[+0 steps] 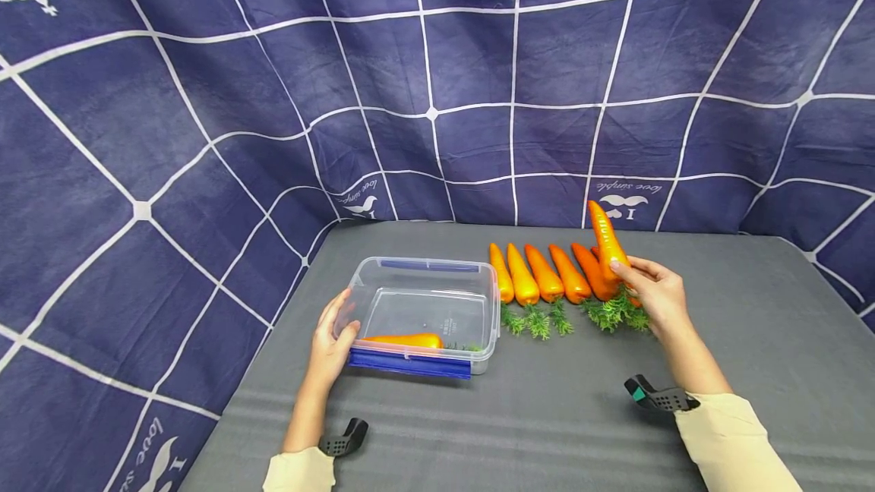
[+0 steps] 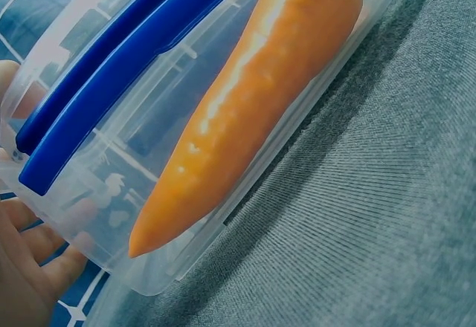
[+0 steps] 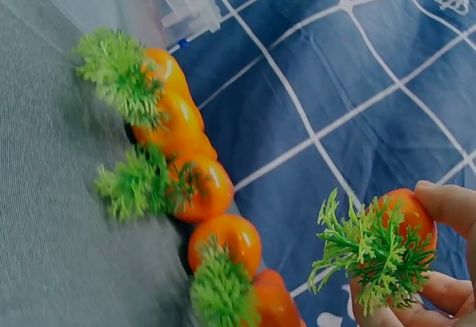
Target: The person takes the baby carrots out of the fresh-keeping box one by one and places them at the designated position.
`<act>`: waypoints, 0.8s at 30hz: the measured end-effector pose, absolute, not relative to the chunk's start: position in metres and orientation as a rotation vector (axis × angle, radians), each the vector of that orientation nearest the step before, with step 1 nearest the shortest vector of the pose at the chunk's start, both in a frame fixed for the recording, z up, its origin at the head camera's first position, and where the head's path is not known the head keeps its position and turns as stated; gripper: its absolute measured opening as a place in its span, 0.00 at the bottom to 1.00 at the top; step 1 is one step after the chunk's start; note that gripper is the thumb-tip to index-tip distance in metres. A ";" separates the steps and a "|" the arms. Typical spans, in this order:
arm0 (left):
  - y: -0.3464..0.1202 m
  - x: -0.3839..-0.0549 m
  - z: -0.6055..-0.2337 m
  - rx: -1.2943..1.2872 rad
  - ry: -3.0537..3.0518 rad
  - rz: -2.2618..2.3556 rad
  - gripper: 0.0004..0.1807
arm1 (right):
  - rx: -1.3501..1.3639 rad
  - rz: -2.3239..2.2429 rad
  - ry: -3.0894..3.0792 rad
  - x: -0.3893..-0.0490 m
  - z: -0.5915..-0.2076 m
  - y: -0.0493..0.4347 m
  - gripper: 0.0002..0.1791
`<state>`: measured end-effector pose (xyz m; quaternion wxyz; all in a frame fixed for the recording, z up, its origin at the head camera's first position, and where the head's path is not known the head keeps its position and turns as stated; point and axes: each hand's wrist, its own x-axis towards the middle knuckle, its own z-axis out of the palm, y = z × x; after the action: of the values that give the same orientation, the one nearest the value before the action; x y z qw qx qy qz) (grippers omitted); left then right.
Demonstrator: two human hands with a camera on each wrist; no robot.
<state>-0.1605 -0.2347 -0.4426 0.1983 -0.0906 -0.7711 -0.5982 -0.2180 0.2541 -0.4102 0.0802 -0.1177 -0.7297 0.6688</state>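
At the left end of a clear plastic box [image 1: 417, 310] with blue latches, my left hand [image 1: 330, 344] grips the wall, thumb at the near corner. One carrot [image 2: 245, 111] lies along the near inside wall of that box, its tip toward my left hand. My right hand [image 1: 659, 298] pinches another carrot [image 1: 605, 238] near its leafy end and holds it up with the tip pointing upward. Green leaves [image 3: 379, 249] of the held carrot hang below my fingers in the right wrist view. Several carrots [image 1: 544, 275] lie in a row just right of the box.
Feathery green tops [image 1: 536, 321] of the row point toward me. Everything sits on a grey cloth-covered table [image 1: 547, 416]. Behind and to the left hangs a blue curtain [image 1: 383, 143] with white grid lines, meeting the table's far edge.
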 end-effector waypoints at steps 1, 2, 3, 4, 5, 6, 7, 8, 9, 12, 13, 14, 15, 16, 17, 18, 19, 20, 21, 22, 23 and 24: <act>-0.235 -0.160 -0.443 -0.261 -2.153 -1.677 0.30 | -0.356 2.013 -2.170 -0.218 -0.411 0.256 0.11; -0.235 -0.160 -0.443 -0.262 -2.151 -1.677 0.30 | -0.359 2.027 -2.155 -0.218 -0.411 0.259 0.10; -0.235 -0.160 -0.443 -0.261 -2.150 -1.675 0.30 | -0.365 2.051 -2.129 -0.218 -0.412 0.261 0.08; -0.235 -0.160 -0.443 -0.256 -2.153 -1.673 0.30 | -0.375 2.073 -2.105 -0.217 -0.412 0.263 0.07; -0.235 -0.160 -0.442 -0.252 -2.154 -1.672 0.30 | -0.380 2.090 -2.084 -0.217 -0.412 0.266 0.07; -0.235 -0.160 -0.442 -0.251 -2.155 -1.670 0.30 | -0.386 2.101 -2.070 -0.217 -0.413 0.268 0.07; -0.235 -0.160 -0.442 -0.249 -2.157 -1.669 0.30 | -0.393 2.109 -2.058 -0.217 -0.413 0.270 0.08; -0.235 -0.160 -0.442 -0.247 -2.161 -1.663 0.30 | -0.396 2.108 -2.056 -0.217 -0.413 0.273 0.08; -0.235 -0.160 -0.442 -0.249 -2.160 -1.662 0.30 | -0.399 2.116 -2.047 -0.217 -0.414 0.275 0.08; -0.235 -0.160 -0.443 -0.243 -2.165 -1.649 0.30 | -0.417 2.136 -2.024 -0.217 -0.415 0.282 0.08; -0.235 -0.160 -0.443 -0.238 -2.165 -1.648 0.30 | -0.424 2.136 -2.021 -0.217 -0.415 0.285 0.09; -0.236 -0.160 -0.443 -0.234 -2.166 -1.647 0.30 | -0.432 2.142 -2.011 -0.218 -0.416 0.287 0.09; -0.236 -0.160 -0.443 -0.230 -2.168 -1.647 0.30 | -0.443 2.147 -1.998 -0.218 -0.416 0.289 0.09; -0.236 -0.160 -0.443 -0.225 -2.172 -1.645 0.30 | -0.456 2.136 -2.002 -0.219 -0.417 0.291 0.09; -0.236 -0.160 -0.442 -0.223 -2.174 -1.645 0.30 | -0.465 2.116 -2.017 -0.219 -0.418 0.294 0.09; -0.236 -0.160 -0.442 -0.223 -2.174 -1.646 0.30 | -0.472 2.102 -2.027 -0.220 -0.419 0.296 0.10; -0.235 -0.160 -0.442 -0.227 -2.173 -1.647 0.30 | -0.479 2.094 -2.031 -0.221 -0.420 0.298 0.10; -0.235 -0.160 -0.442 -0.230 -2.173 -1.646 0.31 | -0.484 2.090 -2.034 -0.221 -0.421 0.301 0.10; -0.235 -0.160 -0.442 -0.231 -2.174 -1.647 0.31 | -0.488 2.075 -2.048 -0.222 -0.423 0.303 0.10; -0.235 -0.160 -0.442 -0.232 -2.174 -1.649 0.31 | -0.491 2.069 -2.058 -0.223 -0.425 0.306 0.10; -0.235 -0.160 -0.442 -0.234 -2.173 -1.652 0.31 | -0.493 2.057 -2.073 -0.223 -0.426 0.308 0.10; -0.234 -0.160 -0.441 -0.235 -2.173 -1.655 0.31 | -0.498 2.035 -2.098 -0.224 -0.428 0.311 0.10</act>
<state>-0.1600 -0.2343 -0.4414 0.1987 -0.0840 -0.7767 -0.5917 -0.2238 0.3106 -0.4281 0.0880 -0.1673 -0.7049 0.6837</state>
